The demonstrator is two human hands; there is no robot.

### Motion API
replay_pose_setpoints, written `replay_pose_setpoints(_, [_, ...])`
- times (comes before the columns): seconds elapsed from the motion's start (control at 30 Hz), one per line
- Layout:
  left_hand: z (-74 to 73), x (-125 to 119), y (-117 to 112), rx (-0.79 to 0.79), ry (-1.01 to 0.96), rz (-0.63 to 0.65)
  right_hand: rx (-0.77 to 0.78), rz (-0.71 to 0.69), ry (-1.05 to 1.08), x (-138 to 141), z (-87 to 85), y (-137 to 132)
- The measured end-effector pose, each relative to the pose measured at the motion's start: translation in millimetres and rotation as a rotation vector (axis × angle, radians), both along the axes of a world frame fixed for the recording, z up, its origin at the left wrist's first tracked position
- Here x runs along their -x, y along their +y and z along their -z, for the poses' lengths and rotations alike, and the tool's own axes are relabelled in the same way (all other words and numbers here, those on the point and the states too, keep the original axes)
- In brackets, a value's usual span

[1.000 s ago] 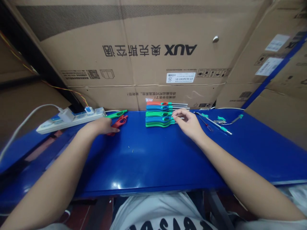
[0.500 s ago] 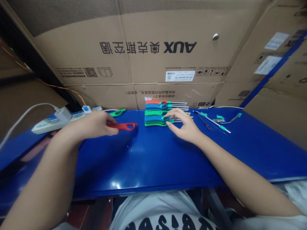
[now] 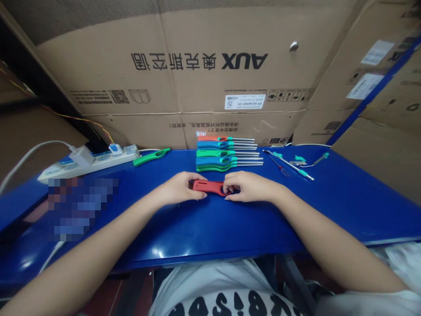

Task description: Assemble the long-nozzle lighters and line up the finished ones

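Note:
A red lighter handle [image 3: 210,187] lies level between my two hands, just in front of the stacked lighters. My left hand [image 3: 184,188] is closed round its left end, thumb along the near side. At the looped right end, my right hand [image 3: 241,186] pinches the handle with bent fingers. Behind it sits a pile of stick lighters [image 3: 213,153] with orange, blue and green handles and metal tubes that point right. A separate green lighter handle [image 3: 151,157] rests to the left, with no metal tube on it.
On the right lie a screwdriver [image 3: 282,170], a loose metal tube with wire [image 3: 296,168] and small teal parts [image 3: 300,159]. A white power strip [image 3: 98,162] with plugs stands at the left. Cardboard [image 3: 184,87] walls the back of the blue table [image 3: 210,232].
My left hand has carried the red handle right and towards me. My right hand has come back from the stacked lighters and taken hold of the handle's looped end.

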State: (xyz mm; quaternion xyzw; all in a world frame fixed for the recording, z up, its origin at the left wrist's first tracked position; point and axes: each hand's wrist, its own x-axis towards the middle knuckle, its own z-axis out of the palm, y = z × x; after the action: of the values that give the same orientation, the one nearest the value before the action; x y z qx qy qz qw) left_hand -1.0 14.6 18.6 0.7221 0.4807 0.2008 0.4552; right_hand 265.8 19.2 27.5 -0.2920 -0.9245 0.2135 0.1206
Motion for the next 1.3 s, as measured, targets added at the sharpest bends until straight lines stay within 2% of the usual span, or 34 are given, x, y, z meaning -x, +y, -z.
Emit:
replay_pose_setpoints(0.13, [15.8,-1,1,-0.113,0.045,-0.053,-0.028,0.044,-0.030,-6,-0.7,5])
replay_pose_setpoints(0.37, [23.1,-2,3,-0.252,0.044,-0.052,-0.120,0.165,0.158,-27,-12.8,14])
replay_pose_setpoints(0.5, [24.3,-3,2,-0.328,0.135,-0.060,0.034,0.185,0.097,-34,-17.2,14])
replay_pose_setpoints(0.63, [25.5,-4,1,-0.411,0.144,-0.062,0.239,0.140,-0.048,-28,-11.5,10])
replay_pose_setpoints(0.73, [25.5,-4,2,-0.414,0.151,-0.055,0.270,0.134,-0.104,-22,-8.2,8])
replay_pose_setpoints(0.8, [23.5,-3,1,-0.438,0.162,-0.052,0.207,0.155,-0.107,-24,-9.8,10])
replay_pose_setpoints(0.9, [17.1,-5,-5,-0.542,0.183,-0.035,-0.010,0.334,-0.071,-44,-17.0,18])
replay_pose_setpoints(0.97, [12.1,-9,-12,-0.604,0.187,0.033,-0.172,0.560,-0.073,-66,-22.4,26])
replay_pose_setpoints(1.03, [8.5,-12,-18,-0.633,0.183,0.136,-0.238,0.781,-0.179,-91,-26.2,35])
replay_pose_setpoints(1.1, [7.4,-14,-22,-0.663,0.200,0.229,-0.207,0.951,-0.273,-114,-27.3,42])
replay_pose_setpoints(1.17, [8.4,-14,-23,-0.689,0.237,0.301,-0.125,1.058,-0.353,-133,-25.7,49])
replay_pose_setpoints(1.3, [11.4,-12,-20,-0.702,0.294,0.368,-0.004,1.133,-0.418,-161,-15.9,58])
